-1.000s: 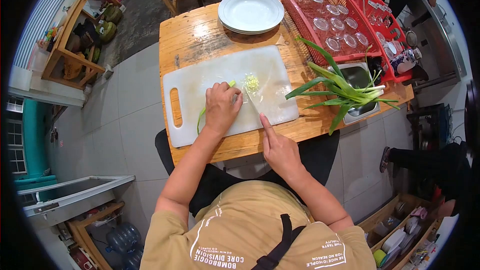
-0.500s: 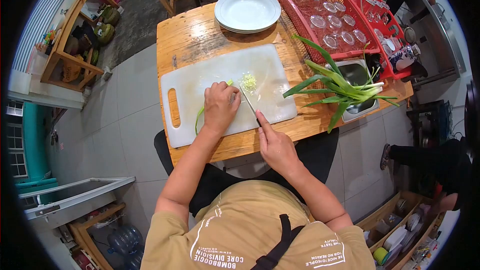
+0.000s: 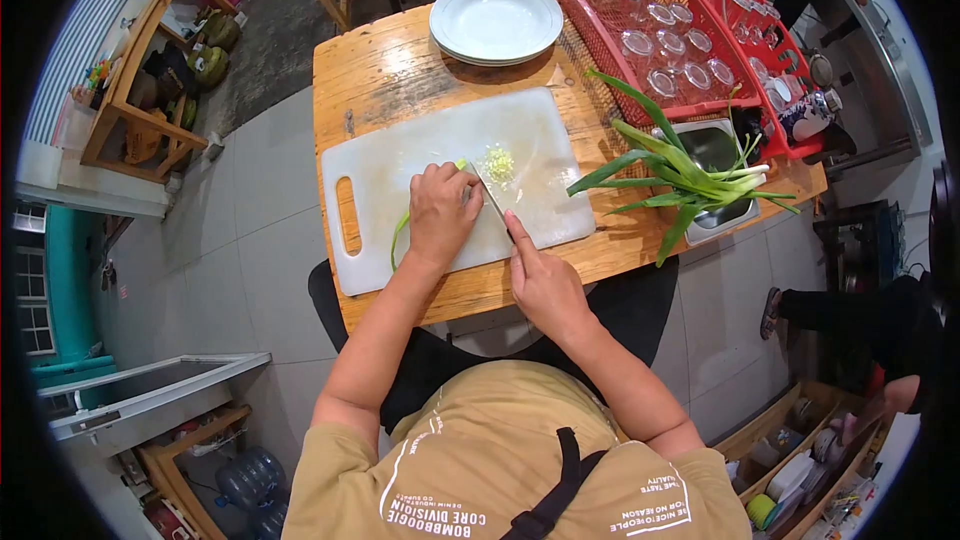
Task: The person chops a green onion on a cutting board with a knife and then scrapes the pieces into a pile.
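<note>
My left hand (image 3: 441, 208) is closed over a green onion stalk (image 3: 400, 230), whose green end trails out below the hand on the white cutting board (image 3: 375, 155). The stalk's cut end shows just past my fingertips. In my right hand (image 3: 545, 285) is a knife (image 3: 489, 190), its handle mostly covered by my fingers and its blade close beside the left fingertips. Chopped green onion (image 3: 497, 165) lies in a small heap to the right of the blade. A bunch of whole green onions (image 3: 690, 170) rests over a metal container (image 3: 722, 221) at the right.
White plates (image 3: 496, 20) are stacked at the back of the wooden table (image 3: 375, 60). A red crate (image 3: 590, 25) of upturned glasses stands behind the green onions, with a second red crate (image 3: 795, 65) beside it. Another person's leg (image 3: 830, 310) shows at the right.
My right hand and the knife have shifted slightly left and up, bringing the blade nearer my left fingertips. My left hand stays almost where it was.
</note>
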Action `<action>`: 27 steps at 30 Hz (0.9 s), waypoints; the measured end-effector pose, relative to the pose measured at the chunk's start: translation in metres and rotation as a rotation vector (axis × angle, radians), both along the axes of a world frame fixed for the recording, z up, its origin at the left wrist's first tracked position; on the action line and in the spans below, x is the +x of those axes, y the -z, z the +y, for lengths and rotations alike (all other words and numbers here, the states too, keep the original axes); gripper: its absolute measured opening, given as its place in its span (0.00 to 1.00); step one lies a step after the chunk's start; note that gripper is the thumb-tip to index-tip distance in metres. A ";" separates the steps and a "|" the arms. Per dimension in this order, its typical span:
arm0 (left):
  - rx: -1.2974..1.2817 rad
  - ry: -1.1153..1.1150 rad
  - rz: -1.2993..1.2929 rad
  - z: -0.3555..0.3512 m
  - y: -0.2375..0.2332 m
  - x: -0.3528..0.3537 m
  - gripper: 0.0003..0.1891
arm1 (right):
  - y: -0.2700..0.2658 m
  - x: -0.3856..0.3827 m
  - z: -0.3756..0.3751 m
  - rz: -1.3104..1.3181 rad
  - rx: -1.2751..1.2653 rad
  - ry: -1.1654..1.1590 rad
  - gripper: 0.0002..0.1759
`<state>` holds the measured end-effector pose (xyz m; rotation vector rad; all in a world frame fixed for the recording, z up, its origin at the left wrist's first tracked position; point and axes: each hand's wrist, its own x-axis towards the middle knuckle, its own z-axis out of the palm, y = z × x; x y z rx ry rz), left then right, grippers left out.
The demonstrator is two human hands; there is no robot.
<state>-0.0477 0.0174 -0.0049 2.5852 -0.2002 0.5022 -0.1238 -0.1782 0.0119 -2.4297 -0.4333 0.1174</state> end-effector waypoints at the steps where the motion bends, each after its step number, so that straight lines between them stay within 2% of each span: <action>1: 0.004 -0.002 -0.010 0.000 0.002 0.000 0.03 | -0.004 -0.003 -0.003 0.041 0.003 0.005 0.35; 5: 0.005 0.009 -0.020 0.001 0.002 -0.001 0.03 | -0.018 -0.014 -0.014 0.135 0.076 0.029 0.34; 8: -0.009 0.015 -0.005 0.001 0.002 -0.001 0.03 | -0.016 -0.015 -0.016 0.059 0.144 0.035 0.34; 23: 0.031 0.013 0.004 0.000 -0.002 -0.001 0.03 | -0.010 -0.006 0.003 0.086 -0.030 0.049 0.34; 27: 0.034 0.002 -0.029 0.000 0.001 0.000 0.03 | -0.010 -0.005 -0.011 0.059 0.057 0.019 0.33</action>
